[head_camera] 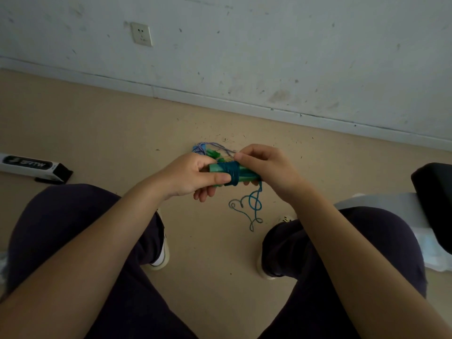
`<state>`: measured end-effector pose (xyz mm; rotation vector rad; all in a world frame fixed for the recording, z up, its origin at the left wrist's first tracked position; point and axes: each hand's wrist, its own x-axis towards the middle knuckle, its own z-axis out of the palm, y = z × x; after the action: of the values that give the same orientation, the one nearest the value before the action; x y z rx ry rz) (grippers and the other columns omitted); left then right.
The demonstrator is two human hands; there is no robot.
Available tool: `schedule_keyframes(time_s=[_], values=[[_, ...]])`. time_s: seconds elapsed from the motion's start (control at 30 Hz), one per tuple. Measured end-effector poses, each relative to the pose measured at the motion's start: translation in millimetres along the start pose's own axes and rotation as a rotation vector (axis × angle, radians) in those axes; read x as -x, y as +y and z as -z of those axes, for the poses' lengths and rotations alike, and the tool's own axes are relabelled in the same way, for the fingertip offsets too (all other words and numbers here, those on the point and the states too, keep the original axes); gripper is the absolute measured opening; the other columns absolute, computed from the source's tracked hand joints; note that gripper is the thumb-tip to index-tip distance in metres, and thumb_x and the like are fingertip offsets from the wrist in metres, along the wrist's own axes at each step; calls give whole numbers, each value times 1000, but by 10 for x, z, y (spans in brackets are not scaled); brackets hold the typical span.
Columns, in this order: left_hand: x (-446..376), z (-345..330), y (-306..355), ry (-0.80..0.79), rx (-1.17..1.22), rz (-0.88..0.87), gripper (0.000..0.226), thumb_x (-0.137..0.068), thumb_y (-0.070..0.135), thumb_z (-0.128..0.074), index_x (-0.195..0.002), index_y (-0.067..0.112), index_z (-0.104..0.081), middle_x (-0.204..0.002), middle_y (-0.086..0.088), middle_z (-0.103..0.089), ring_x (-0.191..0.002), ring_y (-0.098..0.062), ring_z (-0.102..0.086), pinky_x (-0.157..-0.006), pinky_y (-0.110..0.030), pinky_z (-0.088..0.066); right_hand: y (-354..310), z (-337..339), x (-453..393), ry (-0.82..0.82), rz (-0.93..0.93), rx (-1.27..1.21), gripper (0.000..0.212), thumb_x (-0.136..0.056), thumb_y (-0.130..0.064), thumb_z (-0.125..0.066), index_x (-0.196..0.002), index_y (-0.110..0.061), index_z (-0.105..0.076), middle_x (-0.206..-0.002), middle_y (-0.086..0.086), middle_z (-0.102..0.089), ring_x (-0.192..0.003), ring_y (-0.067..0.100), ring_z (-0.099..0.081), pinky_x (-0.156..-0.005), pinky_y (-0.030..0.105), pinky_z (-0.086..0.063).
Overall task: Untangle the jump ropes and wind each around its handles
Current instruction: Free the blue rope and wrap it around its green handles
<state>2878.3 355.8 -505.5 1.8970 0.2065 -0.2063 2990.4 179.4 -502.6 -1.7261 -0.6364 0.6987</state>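
Observation:
Two green handles (247,174) lie side by side in the air above the floor, with a teal rope (232,172) wound round their middle. My left hand (195,176) grips their left end, thumb pressed on the windings. My right hand (266,167) is curled round the right end and the rope there. The loose tail of the teal rope (254,206) hangs down and curls on the floor. Behind my hands lies a second jump rope (204,149), blue-and-white twisted cord with green handle parts, mostly hidden.
I sit with both knees apart, shoes (161,255) on the beige floor. A white-and-black box (31,166) lies at the left. A dark seat edge (433,192) and pale sheets are at the right. The wall with a socket (141,34) runs behind.

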Motion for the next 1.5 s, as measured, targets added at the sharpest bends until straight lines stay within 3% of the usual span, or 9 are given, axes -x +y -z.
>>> schedule_keyframes(time_s=[0.2,0.37,0.53,0.73,0.93,1.1,1.27,1.43,1.5], values=[[-32,-68,31,206,233,-37,20,-93,23,-64,-77,10,-62,-58,-3,-63,-43,-17,-55,-42,-23,-43,-49,-26,23,-114,5,-292,30,-90,-26,-65,-112,-6,-61,-83,2,-68,-57,18,-54,-51,24,-38],[-84,-49,-3,443,353,-9,26,-92,32,-67,-84,7,-66,-60,-4,-64,-44,-18,-54,-43,-25,-42,49,-137,8,-46,-18,-255,22,-94,-7,-61,-114,-2,-52,-71,5,-63,-46,13,-45,-46,23,-34],[-138,98,-120,647,211,83,33,-92,35,-69,-86,2,-68,-60,-5,-65,-43,-17,-54,-42,-26,-43,22,-187,47,-69,6,39,12,-98,-17,-59,-91,-10,-65,-56,-3,-49,-48,7,-40,-48,17,-34],[-136,50,-166,293,-225,164,25,-89,34,-72,-77,14,-65,-58,0,-66,-45,-15,-59,-46,-26,-47,36,-211,36,125,190,315,14,-94,-19,-63,-81,-17,-66,-58,-12,-53,-53,2,-45,-54,19,-38],[-70,55,-78,-50,-193,94,24,-90,25,-71,-93,1,-67,-62,-2,-66,-51,-18,-60,-48,-26,-48,84,-96,-29,194,268,440,10,-89,-23,-70,-82,-20,-65,-73,-13,-54,-67,3,-49,-63,20,-39],[-26,24,-35,-48,-138,27,18,-89,22,-72,-93,5,-68,-63,-2,-67,-51,-16,-61,-48,-25,-48,95,-85,-38,67,78,116,18,-88,-23,-72,-94,-18,-55,-77,9,-64,-65,16,-60,-59,36,-51],[-25,-23,-13,39,-80,-31,17,-89,22,-72,-86,7,-66,-64,-2,-67,-51,-15,-61,-50,-27,-50,58,-55,-31,5,19,-71,14,-94,-25,-64,-87,-13,-61,-73,7,-59,-61,21,-51,-55,32,-39],[-61,-55,-2,189,119,-69,15,-92,20,-68,-80,12,-64,-62,-5,-65,-46,-17,-56,-44,-25,-45,24,-10,2,-86,0,-293,39,-91,-43,-57,-107,-7,-64,-83,12,-64,-62,23,-55,-55,32,-39],[-108,-50,-11,329,230,-60,18,-93,21,-67,-81,8,-65,-60,-5,-64,-42,-16,-54,-41,-24,-43,52,-34,5,-101,9,-296,31,-92,-38,-59,-108,-12,-65,-80,15,-56,-56,19,-47,-51,30,-32]])
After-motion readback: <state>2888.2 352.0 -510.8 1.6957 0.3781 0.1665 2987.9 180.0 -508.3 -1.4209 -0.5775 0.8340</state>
